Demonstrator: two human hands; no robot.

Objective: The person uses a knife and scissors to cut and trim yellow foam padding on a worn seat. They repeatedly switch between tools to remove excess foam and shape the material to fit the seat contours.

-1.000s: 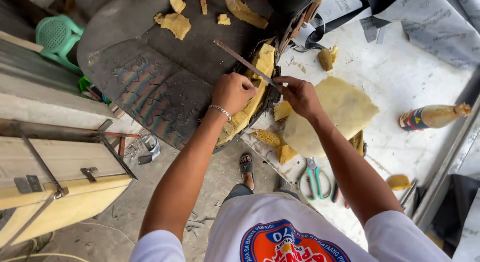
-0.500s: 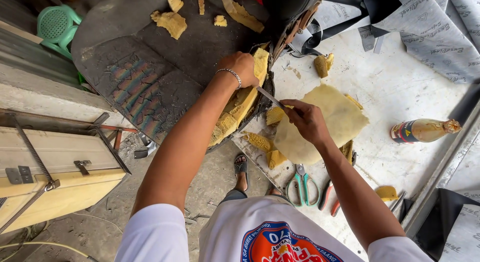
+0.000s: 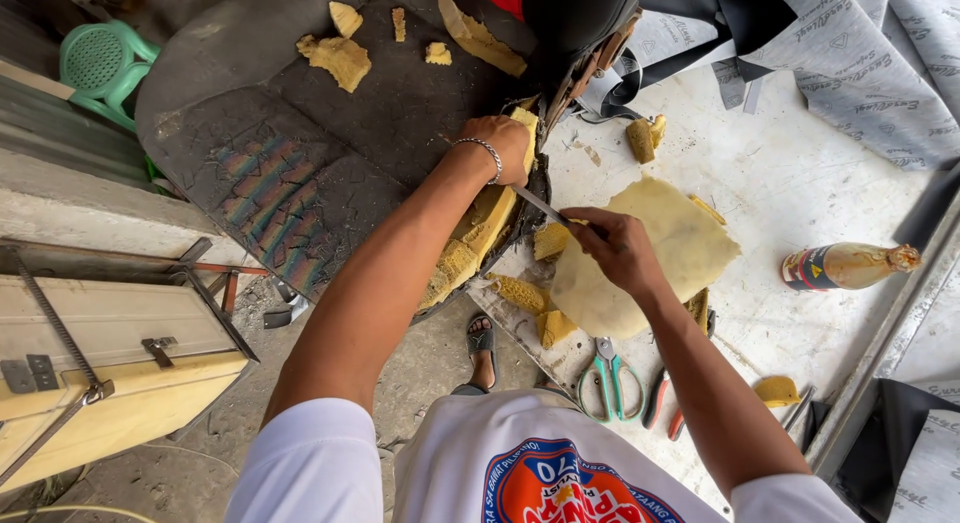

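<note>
My left hand [image 3: 500, 143], with a bead bracelet at the wrist, grips the edge of a dark seat base [image 3: 290, 133] where yellow foam [image 3: 478, 233] sticks to its rim. My right hand [image 3: 615, 248] is shut on a thin blade [image 3: 540, 208] whose tip runs toward the foam at the rim, just below my left hand. A large flat sheet of yellow foam [image 3: 670, 253] lies on the white board under my right hand.
Foam scraps [image 3: 340, 58] lie on the seat base and the white board [image 3: 790, 193]. Green-handled scissors [image 3: 608, 373] and red pliers [image 3: 660, 398] lie near my body. A brown bottle [image 3: 850, 266] lies at right. A wooden box [image 3: 110, 373] stands left, a green stool [image 3: 100, 63] far left.
My left hand has slid up along the rim of the seat base. My right hand has drawn the blade down and right, nearer the flat foam sheet.
</note>
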